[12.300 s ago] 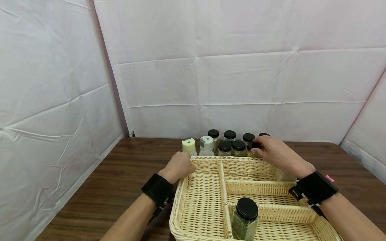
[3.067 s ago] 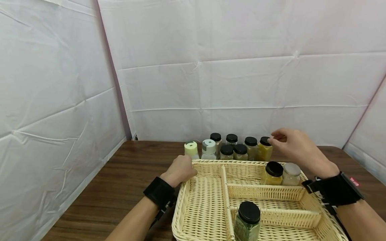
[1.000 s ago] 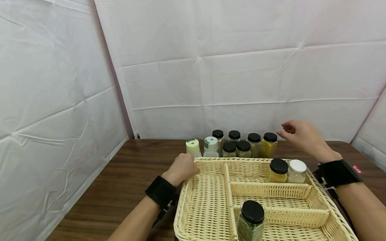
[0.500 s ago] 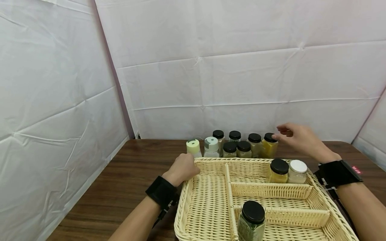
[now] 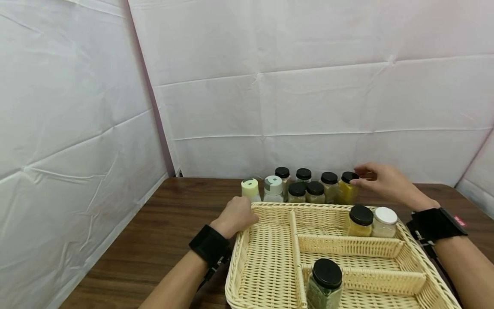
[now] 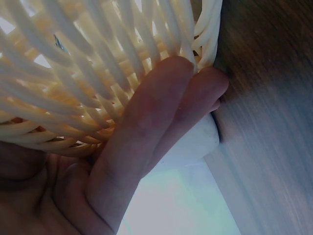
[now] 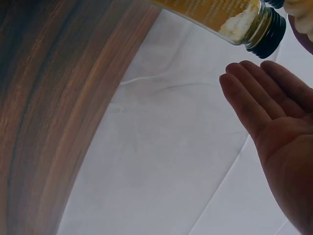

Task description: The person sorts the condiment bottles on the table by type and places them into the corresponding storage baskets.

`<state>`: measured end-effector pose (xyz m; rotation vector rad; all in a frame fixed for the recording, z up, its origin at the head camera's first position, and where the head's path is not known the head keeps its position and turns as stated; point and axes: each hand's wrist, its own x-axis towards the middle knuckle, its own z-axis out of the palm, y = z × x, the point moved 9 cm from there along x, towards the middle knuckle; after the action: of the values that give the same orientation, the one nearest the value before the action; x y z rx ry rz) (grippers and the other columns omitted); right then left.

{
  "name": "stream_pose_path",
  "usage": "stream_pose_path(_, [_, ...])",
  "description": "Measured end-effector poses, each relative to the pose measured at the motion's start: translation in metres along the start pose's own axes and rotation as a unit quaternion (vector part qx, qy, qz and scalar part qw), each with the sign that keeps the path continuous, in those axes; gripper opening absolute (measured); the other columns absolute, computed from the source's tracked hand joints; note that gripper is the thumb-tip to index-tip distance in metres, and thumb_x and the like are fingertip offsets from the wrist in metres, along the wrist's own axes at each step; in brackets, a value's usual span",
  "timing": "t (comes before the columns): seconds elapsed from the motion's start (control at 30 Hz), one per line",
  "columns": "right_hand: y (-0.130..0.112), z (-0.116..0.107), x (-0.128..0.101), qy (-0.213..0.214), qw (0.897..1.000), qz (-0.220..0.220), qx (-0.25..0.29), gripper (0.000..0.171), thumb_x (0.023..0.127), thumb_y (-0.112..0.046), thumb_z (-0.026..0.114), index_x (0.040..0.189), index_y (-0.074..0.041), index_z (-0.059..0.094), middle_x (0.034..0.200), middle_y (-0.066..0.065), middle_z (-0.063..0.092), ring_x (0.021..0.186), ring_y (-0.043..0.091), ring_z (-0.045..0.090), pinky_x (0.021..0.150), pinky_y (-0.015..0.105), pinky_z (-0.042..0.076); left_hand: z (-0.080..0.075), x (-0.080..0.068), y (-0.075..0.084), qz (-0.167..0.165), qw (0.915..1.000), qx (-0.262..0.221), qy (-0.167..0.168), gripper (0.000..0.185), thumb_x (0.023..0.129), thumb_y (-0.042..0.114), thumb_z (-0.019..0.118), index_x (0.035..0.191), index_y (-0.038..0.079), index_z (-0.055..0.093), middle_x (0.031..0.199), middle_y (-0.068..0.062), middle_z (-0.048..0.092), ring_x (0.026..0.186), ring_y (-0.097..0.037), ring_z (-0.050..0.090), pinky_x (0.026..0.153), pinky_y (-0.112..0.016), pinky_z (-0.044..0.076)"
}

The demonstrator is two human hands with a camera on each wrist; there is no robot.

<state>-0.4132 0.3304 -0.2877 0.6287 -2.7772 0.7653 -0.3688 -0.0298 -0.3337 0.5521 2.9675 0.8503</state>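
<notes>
My left hand (image 5: 236, 216) grips the far left corner of a wicker basket (image 5: 266, 257); its fingers (image 6: 142, 112) lie along the outer weave in the left wrist view. At the back, my right hand (image 5: 386, 183) is beside a black-capped jar of yellow spice (image 5: 347, 191). In the right wrist view its fingers (image 7: 247, 98) are extended, a small gap from that jar's cap (image 7: 268, 34). Inside the basket's far right compartment stand another yellow spice jar (image 5: 359, 222) and a white-lidded jar (image 5: 385, 223). A jar of green herbs (image 5: 325, 285) stands upright in the near compartment.
Behind the basket, several black-capped spice jars (image 5: 315, 192) stand close together. Left of them are a grey-capped bottle (image 5: 273, 189) and a yellow-capped bottle (image 5: 251, 189). White cloth (image 5: 308, 103) hangs around the brown wooden table (image 5: 166, 223).
A yellow spice jar has gone from the back group into the basket beside the white-lidded jar. Lately my right hand moved left and down toward the remaining yellow jar. My left hand stayed.
</notes>
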Motion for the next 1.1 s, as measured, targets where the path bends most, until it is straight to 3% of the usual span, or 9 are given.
stream_pose_path(0.2, [0.007, 0.003, 0.001, -0.004, 1.000, -0.007, 0.007, 0.056, 0.106, -0.031, 0.070, 0.144, 0.007, 0.056, 0.132, 0.029, 0.064, 0.121, 0.047, 0.063, 0.098, 0.057, 0.051, 0.000, -0.001, 0.001, -0.002, 1.0000, -0.004, 0.002, 0.048, 0.090, -0.005, 0.063, 0.057, 0.016, 0.036, 0.052, 0.005, 0.025, 0.043, -0.009, 0.034, 0.047, -0.023, 0.028])
stream_pose_path(0.37, [0.009, 0.007, -0.001, -0.021, 1.000, 0.004, 0.019, 0.060, 0.107, -0.035, 0.067, 0.148, 0.006, 0.052, 0.136, 0.028, 0.062, 0.125, 0.047, 0.060, 0.101, 0.056, 0.049, 0.000, 0.000, 0.002, -0.001, 1.0000, -0.001, 0.004, 0.049, 0.089, -0.005, 0.063, 0.056, 0.016, 0.035, 0.052, 0.006, 0.024, 0.043, -0.009, 0.032, 0.047, -0.023, 0.028])
stream_pose_path(0.6, [0.029, 0.012, 0.001, -0.003, 1.000, 0.003, 0.012, 0.060, 0.107, -0.043, 0.065, 0.145, 0.002, 0.056, 0.130, 0.020, 0.066, 0.123, 0.041, 0.062, 0.097, 0.055, 0.050, 0.000, 0.001, 0.002, -0.004, 1.0000, -0.002, 0.003, 0.047, 0.089, -0.004, 0.063, 0.056, 0.016, 0.036, 0.052, 0.005, 0.026, 0.043, -0.009, 0.036, 0.046, -0.023, 0.030])
stream_pose_path(0.7, [0.033, 0.014, -0.002, -0.013, 1.000, 0.015, 0.019, 0.064, 0.107, -0.047, 0.062, 0.147, 0.003, 0.052, 0.134, 0.023, 0.063, 0.128, 0.043, 0.057, 0.101, 0.055, 0.047, 0.001, 0.001, 0.002, -0.006, 1.0000, -0.002, 0.002, 0.045, 0.089, -0.004, 0.063, 0.057, 0.015, 0.039, 0.052, 0.005, 0.028, 0.043, -0.009, 0.038, 0.046, -0.023, 0.031])
stream_pose_path(0.77, [0.028, 0.014, -0.004, -0.032, 0.998, 0.029, 0.042, 0.066, 0.108, -0.043, 0.062, 0.149, 0.007, 0.048, 0.138, 0.030, 0.058, 0.132, 0.052, 0.051, 0.107, 0.061, 0.041, 0.001, 0.001, 0.002, -0.007, 1.0000, 0.000, 0.002, 0.045, 0.089, -0.003, 0.064, 0.057, 0.016, 0.039, 0.052, 0.005, 0.028, 0.043, -0.009, 0.038, 0.047, -0.023, 0.031])
stream_pose_path(0.93, [0.031, 0.015, -0.004, -0.036, 0.997, 0.036, 0.051, 0.068, 0.108, -0.045, 0.061, 0.150, 0.007, 0.046, 0.142, 0.033, 0.054, 0.134, 0.053, 0.048, 0.107, 0.062, 0.041, 0.000, 0.001, 0.002, -0.009, 1.0000, 0.003, 0.002, 0.046, 0.089, -0.003, 0.064, 0.056, 0.016, 0.039, 0.051, 0.006, 0.027, 0.043, -0.009, 0.038, 0.046, -0.022, 0.032])
stream_pose_path(1.1, [0.068, 0.026, 0.002, -0.018, 0.998, 0.024, 0.048, 0.066, 0.108, -0.048, 0.059, 0.150, 0.001, 0.049, 0.139, 0.027, 0.056, 0.128, 0.048, 0.052, 0.100, 0.058, 0.045, 0.000, 0.001, 0.001, -0.006, 1.0000, 0.001, 0.004, 0.046, 0.088, -0.004, 0.064, 0.055, 0.015, 0.038, 0.051, 0.006, 0.026, 0.043, -0.009, 0.036, 0.046, -0.022, 0.030])
